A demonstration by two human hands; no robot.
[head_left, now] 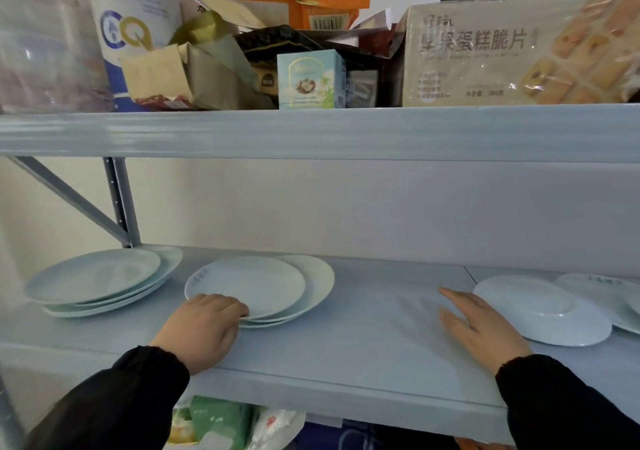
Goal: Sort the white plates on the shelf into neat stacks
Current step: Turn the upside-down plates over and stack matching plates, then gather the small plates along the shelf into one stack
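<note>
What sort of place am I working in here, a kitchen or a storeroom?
Most likely a storeroom or pantry: a grey metal rack against a bare wall, white plates lying loose on its middle shelf, and boxed and bagged snacks crowded on the shelf above.

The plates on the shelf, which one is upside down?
The plate beside the right hand is upside down: its round foot ring faces up. The left stack and the middle stack under the left hand sit right way up.

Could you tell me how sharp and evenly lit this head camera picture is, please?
Head view: soft, even light; a faint shadow lies under the right hand; the cake box is smeared by blur toward the right edge; the shelf edge bows from wide-angle distortion.
</note>
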